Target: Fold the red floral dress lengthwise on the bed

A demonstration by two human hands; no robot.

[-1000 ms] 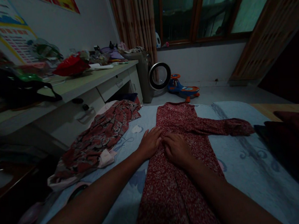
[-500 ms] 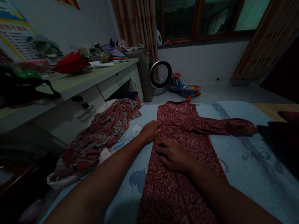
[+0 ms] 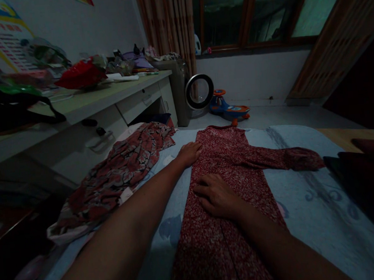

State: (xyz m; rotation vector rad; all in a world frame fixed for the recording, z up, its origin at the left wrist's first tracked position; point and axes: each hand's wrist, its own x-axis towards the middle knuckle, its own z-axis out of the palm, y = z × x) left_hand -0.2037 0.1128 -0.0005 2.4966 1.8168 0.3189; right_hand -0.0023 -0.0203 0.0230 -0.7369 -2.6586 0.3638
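Head: both hands (image 3: 215,195) flat on red dress (image 3: 226,154).

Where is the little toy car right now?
The toy car sits on the floor at the far wall under the window, just right of the round fan, beyond the red dress.

A dress (image 3: 228,184) lies flat along the middle of the bed (image 3: 316,199), one sleeve stretched out to the right. The left hand (image 3: 189,152) rests on the dress's left edge farther up, and the right hand (image 3: 215,195) lies flat on its middle, nearer the person. A second garment (image 3: 118,170) lies crumpled on the bed's left side, the desk (image 3: 85,104) stands left of it, and a ride-on toy car (image 3: 228,109) sits on the floor beyond the bed.
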